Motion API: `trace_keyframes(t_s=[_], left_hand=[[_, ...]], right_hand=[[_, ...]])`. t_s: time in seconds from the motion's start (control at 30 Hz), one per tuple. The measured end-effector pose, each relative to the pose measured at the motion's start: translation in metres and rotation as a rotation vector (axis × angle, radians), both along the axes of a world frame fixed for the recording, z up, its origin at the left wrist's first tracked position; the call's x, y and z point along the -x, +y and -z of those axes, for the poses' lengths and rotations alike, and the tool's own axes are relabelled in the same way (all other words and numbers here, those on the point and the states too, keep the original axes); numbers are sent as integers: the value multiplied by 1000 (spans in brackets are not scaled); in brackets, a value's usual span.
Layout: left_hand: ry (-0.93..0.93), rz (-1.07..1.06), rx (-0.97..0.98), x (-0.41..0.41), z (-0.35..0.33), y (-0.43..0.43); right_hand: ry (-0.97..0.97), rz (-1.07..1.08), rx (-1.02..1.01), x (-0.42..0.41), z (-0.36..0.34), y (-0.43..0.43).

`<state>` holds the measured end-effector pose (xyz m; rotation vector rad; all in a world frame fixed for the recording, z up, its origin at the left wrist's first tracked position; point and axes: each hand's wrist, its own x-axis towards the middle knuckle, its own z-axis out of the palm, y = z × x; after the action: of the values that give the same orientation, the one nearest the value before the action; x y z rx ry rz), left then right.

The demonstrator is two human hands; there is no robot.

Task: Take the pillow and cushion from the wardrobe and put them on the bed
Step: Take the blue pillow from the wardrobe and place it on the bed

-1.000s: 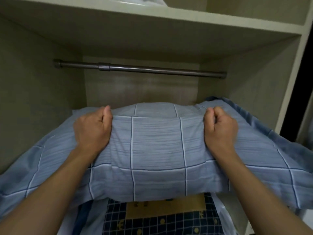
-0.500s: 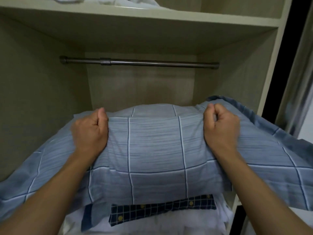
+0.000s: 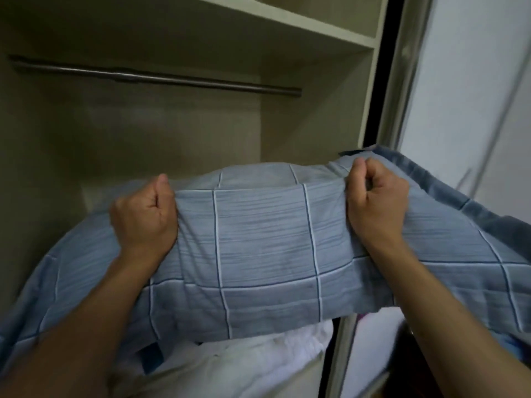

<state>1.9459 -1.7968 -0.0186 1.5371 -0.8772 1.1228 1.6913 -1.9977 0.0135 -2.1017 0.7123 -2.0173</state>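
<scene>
A blue pillow (image 3: 258, 242) with a white and dark check pattern fills the middle of the view, held up in front of the open wardrobe (image 3: 172, 133). My left hand (image 3: 143, 219) grips its top edge on the left, fingers closed into the fabric. My right hand (image 3: 376, 202) grips the top edge on the right the same way. The pillow's right end hangs past the wardrobe's side panel. No cushion can be told apart in this view.
A metal hanging rail (image 3: 161, 79) spans the wardrobe above the pillow, under a shelf (image 3: 301, 21). White folded bedding (image 3: 258, 357) lies below the pillow. The wardrobe's side panel and sliding door frame (image 3: 382, 90) stand at the right, with a pale wall beyond.
The pillow has come out of the wardrobe and shifted right with both hands still gripping it. The view has swung right. The dark checked fabric below is no longer seen.
</scene>
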Motion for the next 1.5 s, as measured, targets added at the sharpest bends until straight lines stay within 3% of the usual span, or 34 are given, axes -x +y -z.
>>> trace_keyframes(t_s=[0.37, 0.8, 1.27, 1.5], left_hand=[[9, 341, -65, 77, -3, -58], [-70, 733, -91, 268, -11, -156], [-128, 973, -184, 504, 20, -239], [-201, 1147, -323, 609, 63, -279]], right_hand=[[-5, 354, 35, 130, -3, 44], [-8, 761, 35, 333, 9, 59], [23, 1049, -191, 533, 51, 62], [126, 1236, -311, 602, 96, 57]])
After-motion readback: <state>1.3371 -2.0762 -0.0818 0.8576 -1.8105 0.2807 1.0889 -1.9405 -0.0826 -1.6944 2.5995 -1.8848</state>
